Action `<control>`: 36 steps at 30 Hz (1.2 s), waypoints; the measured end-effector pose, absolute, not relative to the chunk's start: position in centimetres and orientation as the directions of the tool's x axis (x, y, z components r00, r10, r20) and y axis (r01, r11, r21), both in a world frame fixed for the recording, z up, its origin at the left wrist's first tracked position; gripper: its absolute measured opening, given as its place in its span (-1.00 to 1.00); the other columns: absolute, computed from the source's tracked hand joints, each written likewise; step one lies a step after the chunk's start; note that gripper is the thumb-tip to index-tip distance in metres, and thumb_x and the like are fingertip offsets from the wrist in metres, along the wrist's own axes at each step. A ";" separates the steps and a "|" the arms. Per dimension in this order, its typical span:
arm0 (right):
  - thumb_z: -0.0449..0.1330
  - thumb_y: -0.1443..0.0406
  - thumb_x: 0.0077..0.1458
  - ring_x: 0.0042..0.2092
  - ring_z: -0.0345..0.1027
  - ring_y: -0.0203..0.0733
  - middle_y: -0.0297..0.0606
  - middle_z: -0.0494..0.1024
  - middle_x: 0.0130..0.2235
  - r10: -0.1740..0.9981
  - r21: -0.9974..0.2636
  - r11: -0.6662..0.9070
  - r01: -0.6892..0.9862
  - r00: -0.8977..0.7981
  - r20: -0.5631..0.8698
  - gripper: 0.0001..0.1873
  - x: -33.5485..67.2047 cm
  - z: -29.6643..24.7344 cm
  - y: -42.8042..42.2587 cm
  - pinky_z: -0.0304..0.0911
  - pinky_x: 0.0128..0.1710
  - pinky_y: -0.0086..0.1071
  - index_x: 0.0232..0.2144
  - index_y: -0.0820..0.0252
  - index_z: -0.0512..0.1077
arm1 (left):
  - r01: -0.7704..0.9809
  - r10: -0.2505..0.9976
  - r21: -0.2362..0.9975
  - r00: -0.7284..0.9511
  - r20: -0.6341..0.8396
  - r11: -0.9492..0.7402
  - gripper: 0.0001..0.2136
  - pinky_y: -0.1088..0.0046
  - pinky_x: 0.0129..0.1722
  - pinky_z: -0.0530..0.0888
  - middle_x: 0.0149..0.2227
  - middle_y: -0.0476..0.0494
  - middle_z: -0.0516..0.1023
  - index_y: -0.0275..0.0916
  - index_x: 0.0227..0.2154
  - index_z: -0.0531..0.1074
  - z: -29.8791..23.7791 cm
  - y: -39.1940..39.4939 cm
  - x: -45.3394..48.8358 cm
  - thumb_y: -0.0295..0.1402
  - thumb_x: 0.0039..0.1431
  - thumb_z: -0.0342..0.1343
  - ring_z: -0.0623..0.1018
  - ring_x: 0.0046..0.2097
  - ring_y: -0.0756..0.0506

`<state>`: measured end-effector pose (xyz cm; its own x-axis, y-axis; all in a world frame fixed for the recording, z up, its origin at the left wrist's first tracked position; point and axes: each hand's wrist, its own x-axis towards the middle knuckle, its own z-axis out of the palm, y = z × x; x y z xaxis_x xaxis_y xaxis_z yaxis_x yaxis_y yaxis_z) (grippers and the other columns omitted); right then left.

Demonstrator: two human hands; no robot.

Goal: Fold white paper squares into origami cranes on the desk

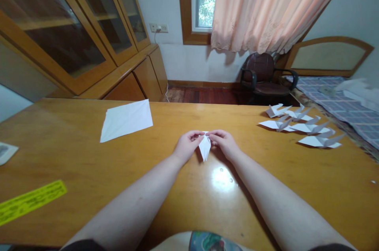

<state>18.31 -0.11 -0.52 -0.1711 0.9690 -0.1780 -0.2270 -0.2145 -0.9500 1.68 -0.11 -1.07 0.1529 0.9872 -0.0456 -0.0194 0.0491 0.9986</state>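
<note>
A small folded piece of white paper (pixel 205 147) hangs point-down just above the wooden table (pixel 74 164). My left hand (pixel 187 144) pinches its upper left corner and my right hand (pixel 225 141) pinches its upper right corner, fingers curled in on both. A flat sheet of white paper (pixel 126 120) lies on the table to the left of my hands. Several finished folded paper cranes (pixel 302 124) lie in a cluster to the right.
A yellow paper strip (pixel 29 200) lies near the table's front left edge, with a white scrap (pixel 6 151) at the far left. Glass-door wooden cabinets (pixel 74 26) line the left wall. A dark armchair (pixel 266 75) and a bed (pixel 349 105) stand behind the table.
</note>
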 end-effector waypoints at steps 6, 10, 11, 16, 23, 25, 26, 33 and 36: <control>0.38 0.22 -0.27 -0.53 0.28 -0.34 -0.46 0.42 -0.56 0.983 -0.974 -0.126 -0.189 -0.157 -0.097 -0.60 17.9 -1.2 0.1 0.17 -0.52 -0.45 -0.36 0.16 0.33 | -0.018 0.988 0.999 0.150 -0.034 0.037 -0.68 0.43 -0.27 0.48 -0.33 -0.13 0.58 -0.30 -0.18 0.50 -1.4 -0.1 1.8 -0.32 -0.04 0.23 0.55 -0.32 -0.04; 0.37 0.19 -0.24 -0.55 0.27 -0.33 -0.47 0.44 -0.57 0.986 -0.974 -0.127 -0.188 -0.129 -0.104 -0.55 18.0 -1.3 0.2 0.15 -0.53 -0.45 -0.34 0.13 0.24 | -0.098 0.986 0.994 0.164 -0.040 0.056 -0.61 0.45 -0.28 0.47 -0.28 -0.14 0.57 -0.27 -0.02 0.42 -1.3 0.0 1.8 -0.24 0.08 0.13 0.54 -0.30 -0.03; 0.37 0.17 -0.26 -0.55 0.27 -0.33 -0.46 0.45 -0.56 0.987 -0.974 -0.132 -0.187 -0.117 -0.111 -0.55 18.1 -1.3 0.2 0.16 -0.53 -0.44 -0.36 0.13 0.23 | -0.101 0.984 0.993 0.170 -0.046 0.064 -0.60 0.46 -0.30 0.47 -0.28 -0.14 0.57 -0.27 -0.01 0.41 -1.4 0.0 1.8 -0.23 0.10 0.12 0.54 -0.30 -0.03; 0.37 0.11 -0.26 -0.57 0.21 -0.36 -0.44 0.39 -0.62 0.990 -0.984 -0.136 -0.111 -0.065 -0.129 -0.60 18.3 -1.2 0.3 0.09 -0.54 -0.46 -0.50 0.17 0.28 | -0.105 0.982 0.990 0.174 -0.074 0.093 -0.63 0.49 -0.31 0.46 -0.38 -0.07 0.52 -0.29 -0.07 0.42 -1.5 0.2 1.8 -0.27 0.05 0.16 0.52 -0.33 -0.02; 0.35 0.03 -0.25 -0.57 0.18 -0.36 -0.40 0.38 -0.63 0.991 -0.991 -0.130 -0.010 0.000 -0.130 -0.60 18.5 -1.5 0.5 0.04 -0.56 -0.46 -0.58 0.20 0.33 | -0.085 0.986 0.993 0.152 -0.065 0.078 -0.67 0.50 -0.30 0.43 -0.45 0.02 0.45 -0.29 -0.14 0.42 -1.4 0.3 1.9 -0.31 0.01 0.17 0.48 -0.36 0.02; 0.35 0.02 -0.26 -0.57 0.18 -0.34 -0.40 0.38 -0.64 0.991 -0.991 -0.137 -0.016 0.002 -0.137 -0.59 18.5 -1.5 0.5 0.05 -0.56 -0.46 -0.60 0.19 0.32 | -0.071 0.987 0.995 0.149 -0.054 0.066 -0.68 0.48 -0.29 0.43 -0.45 0.01 0.45 -0.29 -0.14 0.42 -1.4 0.3 1.8 -0.32 0.01 0.17 0.48 -0.35 0.01; 0.35 0.03 -0.26 -0.57 0.19 -0.34 -0.39 0.38 -0.64 0.990 -0.990 -0.140 -0.018 -0.001 -0.140 -0.60 18.6 -1.5 0.4 0.07 -0.56 -0.45 -0.61 0.19 0.32 | -0.067 0.988 0.996 0.148 -0.049 0.059 -0.69 0.48 -0.28 0.44 -0.45 0.01 0.45 -0.29 -0.15 0.43 -1.4 0.3 1.8 -0.32 0.01 0.17 0.48 -0.35 0.01; 0.34 0.06 -0.25 -0.52 0.25 -0.31 -0.33 0.45 -0.58 0.986 -0.988 -0.153 0.019 -0.065 -0.154 -0.64 18.6 -1.1 0.1 0.16 -0.46 -0.40 -0.62 0.22 0.40 | -0.045 0.989 0.999 0.146 -0.021 0.028 -0.71 0.44 -0.22 0.45 -0.44 0.01 0.46 -0.28 -0.16 0.42 -1.4 0.3 1.7 -0.33 0.02 0.17 0.50 -0.34 0.00; 0.31 0.05 -0.22 -0.52 0.23 -0.31 -0.34 0.44 -0.59 0.988 -0.988 -0.139 0.068 -0.058 -0.143 -0.65 18.5 -0.9 0.1 0.14 -0.47 -0.40 -0.61 0.22 0.40 | -0.052 0.988 0.998 0.149 -0.027 0.035 -0.71 0.43 -0.21 0.46 -0.43 0.01 0.46 -0.28 -0.16 0.41 -1.4 0.3 1.7 -0.34 0.02 0.17 0.51 -0.32 0.00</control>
<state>18.53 0.13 -0.93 -0.0575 0.9880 -0.1431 0.0679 -0.1391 -0.9879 1.75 0.34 -1.41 0.1488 0.9885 -0.0270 -0.0517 0.0351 0.9980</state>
